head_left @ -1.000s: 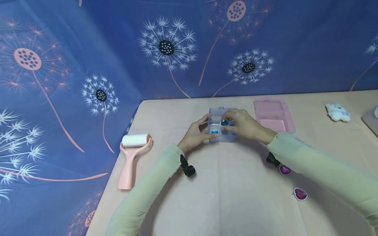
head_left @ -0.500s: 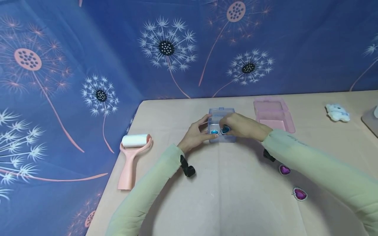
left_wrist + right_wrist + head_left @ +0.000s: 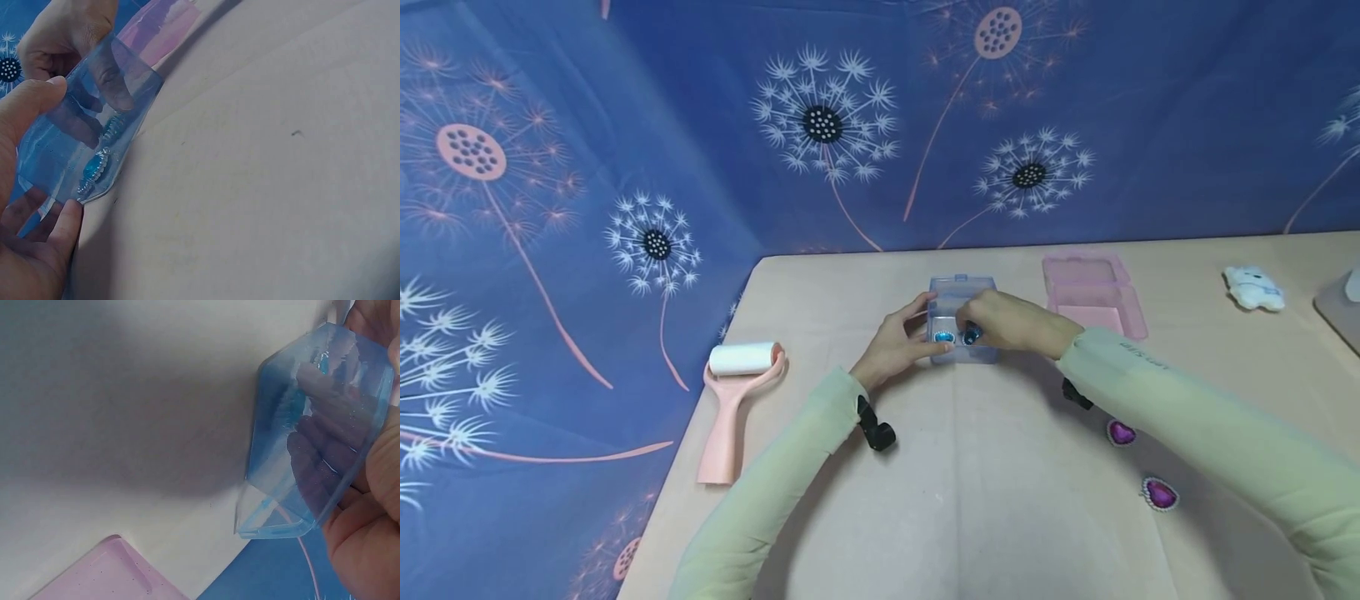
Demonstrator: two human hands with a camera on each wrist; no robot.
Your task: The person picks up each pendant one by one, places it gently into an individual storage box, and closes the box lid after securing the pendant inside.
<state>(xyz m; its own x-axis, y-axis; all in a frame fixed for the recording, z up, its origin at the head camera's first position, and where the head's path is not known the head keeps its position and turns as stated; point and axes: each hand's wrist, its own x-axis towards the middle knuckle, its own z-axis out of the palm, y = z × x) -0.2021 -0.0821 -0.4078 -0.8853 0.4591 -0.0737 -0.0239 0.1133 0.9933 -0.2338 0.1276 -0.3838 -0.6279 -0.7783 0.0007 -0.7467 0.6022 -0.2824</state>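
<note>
A clear blue plastic box point(image 3: 983, 356) stands with its lid up on the table. My left hand point(image 3: 891, 342) grips its left side, the thumb lying over the front rim. One blue gem with a beaded silver edge point(image 3: 943, 337) lies in the box near that thumb. My right hand point(image 3: 1011, 321) reaches down inside and pinches a second blue gem point(image 3: 972, 334) low in the box, to the right of the first. Through the wall in the left wrist view, that second gem point(image 3: 114, 127) shows at the right fingertips, close to the floor of the box.
An opened pink box point(image 3: 1093, 317) stands behind the right forearm. Two purple heart gems point(image 3: 1122, 432) lie at the right, beside the right sleeve. A pink-handled lint roller point(image 3: 730, 408) is at the left. A small white plush toy point(image 3: 1253, 289) sits at the far right.
My right hand has lowered the second blue gem into the box, moving it toward the front, then stayed nearly still. The left hand has kept its grip on the box.
</note>
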